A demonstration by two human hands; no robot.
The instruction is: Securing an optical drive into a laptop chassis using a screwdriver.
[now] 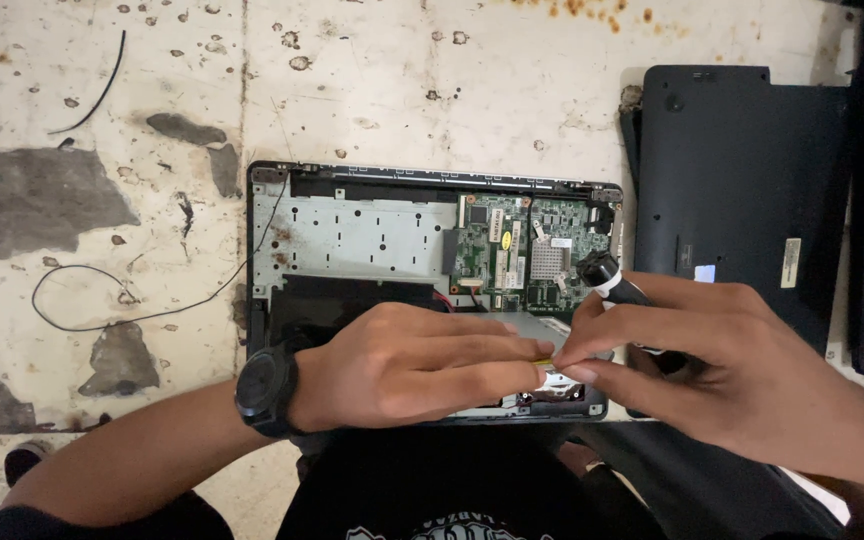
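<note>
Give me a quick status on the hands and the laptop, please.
Left hand and right hand pinching a small yellow tab together. Laptop open, board exposed. Right also holds screwdriver.

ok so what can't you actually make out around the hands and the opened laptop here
Head view only:
- Small yellow piece at the fingertips: mostly covered, kind unclear.
- Opened black laptop base: front part hidden under left hand and right hand.
- Black-and-white tool: lower end hidden in right hand.

Back cover (742, 190) lies right of opened laptop (372, 240).
</note>
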